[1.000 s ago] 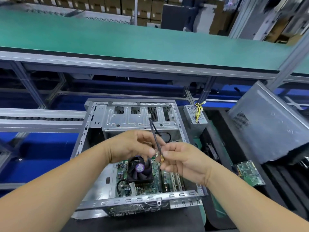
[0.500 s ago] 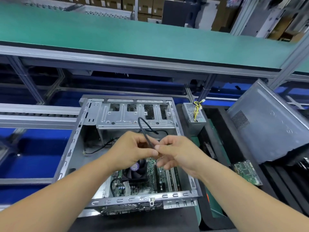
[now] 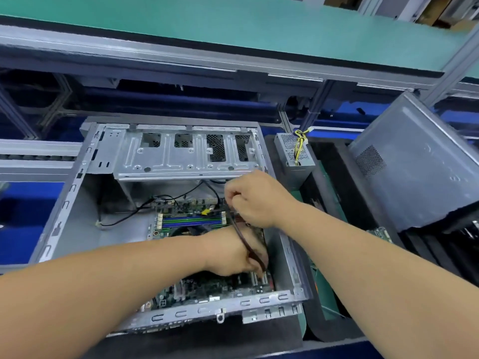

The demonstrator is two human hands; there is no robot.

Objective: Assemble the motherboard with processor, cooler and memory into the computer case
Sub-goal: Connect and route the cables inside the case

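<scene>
A: What's different from a moment ago?

B: Biggest first: the open grey sheet-metal computer case [image 3: 77, 203] now fills more of the view, lying on the dark tabletop [image 3: 207, 340]. The green motherboard [image 3: 207, 286] already sits on its floor, with blue and green memory slots [image 3: 191, 220] along the far edge. The cooler fan, visible before, is now hidden under the left forearm.

A: And the hands?

B: Both were raised together above the case, working a thin black cable [image 3: 246, 242] between them. Now they've dropped inside. The left hand [image 3: 228, 252] is low over the board near the right wall, fingers curled down at the cable's lower end. The right hand [image 3: 256, 200] is further back, fingers closed, pinching the cable higher up.

A: Meaning?

B: Likely a case lead being plugged into a board header; board fitting looks done, wiring underway.

A: Any writing?

B: None legible; a small yellow tag [image 3: 206, 211] near the memory slots is too blurred to read.
</scene>
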